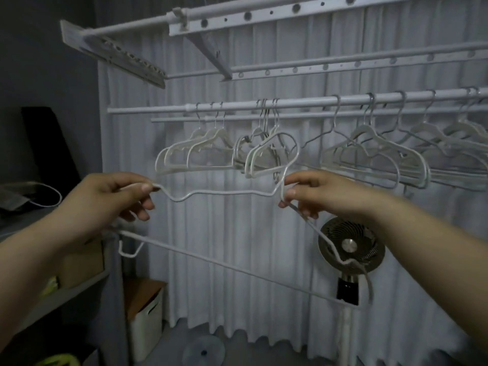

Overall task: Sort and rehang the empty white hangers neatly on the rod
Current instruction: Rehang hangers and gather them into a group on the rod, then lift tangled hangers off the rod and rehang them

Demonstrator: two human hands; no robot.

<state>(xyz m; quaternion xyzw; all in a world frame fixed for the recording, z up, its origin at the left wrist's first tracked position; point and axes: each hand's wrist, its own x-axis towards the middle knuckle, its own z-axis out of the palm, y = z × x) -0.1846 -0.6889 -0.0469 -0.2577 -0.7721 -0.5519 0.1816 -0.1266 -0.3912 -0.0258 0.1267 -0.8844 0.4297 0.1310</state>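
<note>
A thin white wire hanger tilts across mid-frame, its shoulder pinched by fingers of the left hand and its neck gripped in the curled right hand, below the white metal rod where pale plastic hangers dangle in clusters.

The left forearm and right forearm reach forward and upward, bare. The left grip pinches one shoulder of a white hanger between thumb and forefinger. The right grip pinches its neck, other fingers curled beneath.
</note>
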